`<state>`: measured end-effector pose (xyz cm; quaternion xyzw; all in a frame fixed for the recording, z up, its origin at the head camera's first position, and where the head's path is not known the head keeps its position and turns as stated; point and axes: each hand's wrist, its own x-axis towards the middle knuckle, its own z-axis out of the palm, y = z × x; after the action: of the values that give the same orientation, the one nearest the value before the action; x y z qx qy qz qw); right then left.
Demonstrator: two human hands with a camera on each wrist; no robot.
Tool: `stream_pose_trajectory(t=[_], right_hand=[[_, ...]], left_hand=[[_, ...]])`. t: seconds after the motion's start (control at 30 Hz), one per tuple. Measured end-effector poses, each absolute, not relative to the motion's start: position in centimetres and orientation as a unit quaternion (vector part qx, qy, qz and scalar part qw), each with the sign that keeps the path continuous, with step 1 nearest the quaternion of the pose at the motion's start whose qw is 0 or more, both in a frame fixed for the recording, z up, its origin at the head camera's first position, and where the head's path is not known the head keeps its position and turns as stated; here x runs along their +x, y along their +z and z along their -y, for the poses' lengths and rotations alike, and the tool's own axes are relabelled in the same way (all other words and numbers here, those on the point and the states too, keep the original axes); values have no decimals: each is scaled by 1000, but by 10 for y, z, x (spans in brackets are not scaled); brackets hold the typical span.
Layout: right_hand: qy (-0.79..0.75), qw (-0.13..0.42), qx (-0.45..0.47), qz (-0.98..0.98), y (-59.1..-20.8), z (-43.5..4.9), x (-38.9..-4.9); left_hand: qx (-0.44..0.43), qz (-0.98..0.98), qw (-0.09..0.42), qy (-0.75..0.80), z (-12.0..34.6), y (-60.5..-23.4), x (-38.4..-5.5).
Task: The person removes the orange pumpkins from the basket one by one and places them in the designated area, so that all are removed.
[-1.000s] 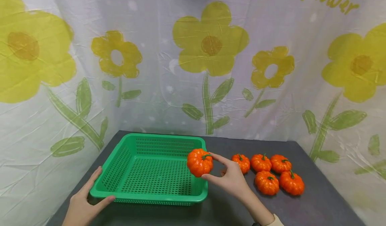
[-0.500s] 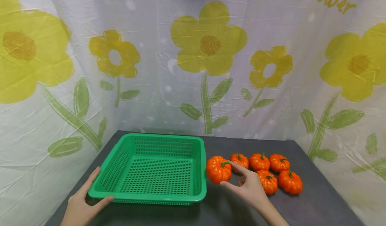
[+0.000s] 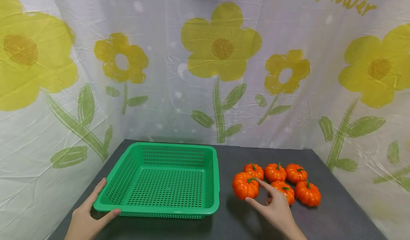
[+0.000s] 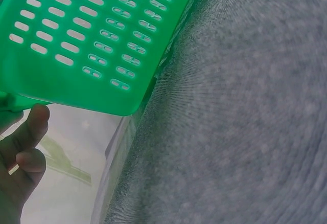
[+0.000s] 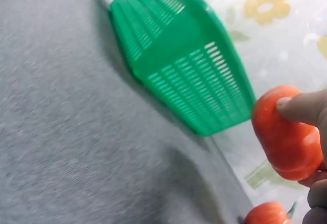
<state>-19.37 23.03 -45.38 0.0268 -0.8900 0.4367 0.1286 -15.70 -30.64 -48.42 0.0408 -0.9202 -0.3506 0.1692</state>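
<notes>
My right hand [image 3: 277, 206] pinches a small orange pumpkin [image 3: 245, 186] between thumb and fingers, its green stem upward. A shadow beneath shows it is raised off the table, right of the green plastic basket [image 3: 169, 209]. In the right wrist view the thumb presses on the side of the held pumpkin [image 5: 286, 137]. My left hand [image 3: 84, 215] holds the basket's near left corner, thumb at the front rim and fingers along the left side. Its fingertips touch under the rim of the basket [image 4: 76, 88] in the left wrist view. The basket has nothing in it.
Several more small pumpkins [image 3: 307, 193] lie grouped on the right of the dark grey table [image 3: 333, 222]. One pumpkin [image 3: 254, 171] sits just behind the held one. A white cloth [image 3: 166, 119] with printed yellow flowers hangs around the back and sides.
My right hand has carried the pumpkin from above the basket's right rim to the right and lower, near the other pumpkins. The left hand and basket stay in place.
</notes>
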Motion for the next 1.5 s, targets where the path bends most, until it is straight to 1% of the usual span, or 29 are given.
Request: stream_pose_trajectory(t=[0.2, 0.3, 0.53, 0.67, 1.0, 1.33, 1.5], right_hand=[[408, 154, 17, 900, -470, -233, -195], [402, 158, -2, 902, -475, -237, -197], [394, 136, -47, 908, -489, -246, -197], [370, 149, -48, 916, -496, -247, -197], [348, 189, -32, 918, -504, -247, -200], [336, 196, -45, 920, -505, -245, -198], [325, 187, -65, 925, -503, -245, -197]], left_hand=[[38, 917, 173, -358, 304, -484, -155], [38, 916, 174, -359, 304, -484, -155], [39, 918, 165, -358, 304, -482, -155], [35, 918, 169, -357, 304, -483, -155], [40, 917, 172, -358, 304, -485, -155], [41, 919, 166, -356, 304, -485, -156], [45, 920, 157, -357, 305, -485, -157]])
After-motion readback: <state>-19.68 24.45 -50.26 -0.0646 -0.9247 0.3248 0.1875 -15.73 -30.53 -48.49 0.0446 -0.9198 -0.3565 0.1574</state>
